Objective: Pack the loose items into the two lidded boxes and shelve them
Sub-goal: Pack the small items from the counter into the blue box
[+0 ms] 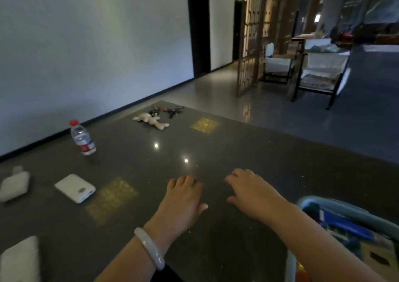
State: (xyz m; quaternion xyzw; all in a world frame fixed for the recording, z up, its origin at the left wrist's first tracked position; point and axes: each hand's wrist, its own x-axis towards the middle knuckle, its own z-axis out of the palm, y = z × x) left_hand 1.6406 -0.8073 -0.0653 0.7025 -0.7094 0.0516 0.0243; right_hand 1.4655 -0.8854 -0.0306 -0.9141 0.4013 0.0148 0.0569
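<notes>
Closest in, the dark table (237, 143) runs under both forearms, with a teal basket (311, 200) at the near right. The left hand (185, 195) and right hand (252, 193) sit side by side, palms down, fingers relaxed, holding nothing. A white power bank (75, 188) lies to their left, slanting from far-left to near-right, and the left hand is nearer to it.

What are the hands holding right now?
Nothing. The left hand, with a pale smooth bangle on its wrist, and the right hand are both over the dark polished table with loose fingers, gripping nothing.
</notes>
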